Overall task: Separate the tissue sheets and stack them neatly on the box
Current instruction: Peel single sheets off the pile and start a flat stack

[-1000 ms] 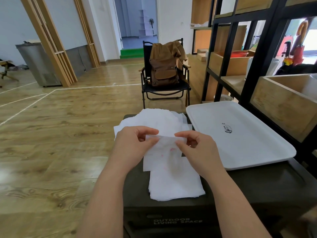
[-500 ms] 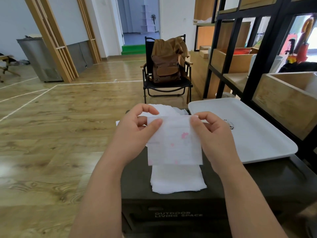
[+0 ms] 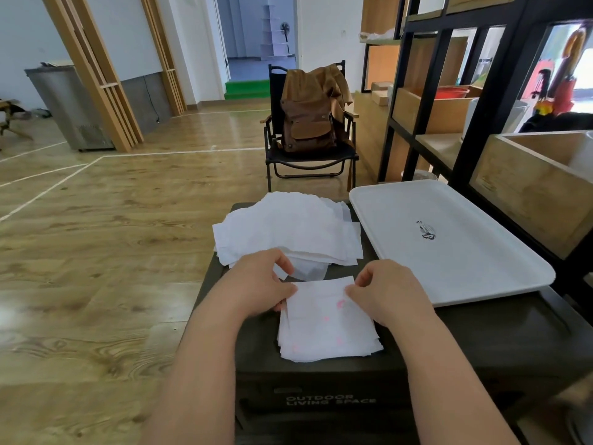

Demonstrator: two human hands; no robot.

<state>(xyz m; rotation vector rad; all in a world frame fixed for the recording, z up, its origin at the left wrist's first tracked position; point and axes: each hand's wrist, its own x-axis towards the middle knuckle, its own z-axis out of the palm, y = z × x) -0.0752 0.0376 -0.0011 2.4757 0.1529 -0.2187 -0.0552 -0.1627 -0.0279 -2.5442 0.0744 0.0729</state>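
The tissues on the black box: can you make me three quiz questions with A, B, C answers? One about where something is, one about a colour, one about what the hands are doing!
1. Where is the white tray?
A. On the chair
B. On the box, right of the tissues
C. On the floor

2. What colour are the little marks on the top sheet?
A. Pink
B. Green
C. Blue

3. What are the two hands doing?
A. Resting on the tray
B. Lifting the backpack
C. Pinching the top sheet's far corners

Answers:
1 B, the tray lies on the box beside both piles.
2 A, faint pink spots show on it.
3 C, the left hand and right hand each hold a corner over the near stack.
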